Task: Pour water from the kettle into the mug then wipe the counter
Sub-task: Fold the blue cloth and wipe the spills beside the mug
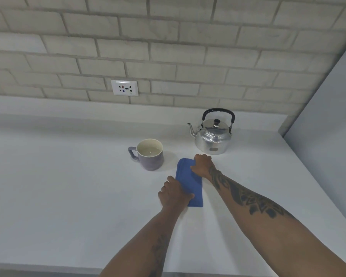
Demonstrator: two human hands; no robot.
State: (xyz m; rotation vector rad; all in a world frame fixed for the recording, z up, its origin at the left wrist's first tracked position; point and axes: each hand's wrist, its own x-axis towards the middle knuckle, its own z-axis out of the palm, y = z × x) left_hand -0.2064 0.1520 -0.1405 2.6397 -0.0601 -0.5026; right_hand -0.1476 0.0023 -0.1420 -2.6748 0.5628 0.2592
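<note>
Two hands: both down on the folded blue cloth (189, 181), head view only
Left hand (175, 193): resting on the near left part of the cloth, knuckles up, fingers curled and pressed close together over the cloth's left edge; cannot tell whether gripping or merely pressing
Right hand (202, 164): on the far right corner of the cloth, fingers bent and bunched close, thumb lying on the blue fabric; seemingly pinning or pinching that corner, underside hidden
Cloth: narrow folded strip lying flat on the white counter (68, 186), running near to far, just right of the mug and just near of the kettle
Mug (149, 154): purple-grey, upright, handle pointing left, pale inside with what looks like water standing in it; near the cloth's far left corner, apart from it
Kettle (213, 134): shiny metal, upright, lid on, black handle raised, spout pointing left toward the mug; far right of the cloth, close to the right hand but not touching
Wall socket (124, 88): on the brick wall, well apart, of no concern
Step in hand: judged as wiping, pouring apparently finished with the kettle set down and the mug seemingly filled
Spills: none visible on the counter, surface too pale to be sure
Next move calls for: firm downward pressure and a sweep across open counter, kept clear of mug and kettle to avoid a knock
</note>
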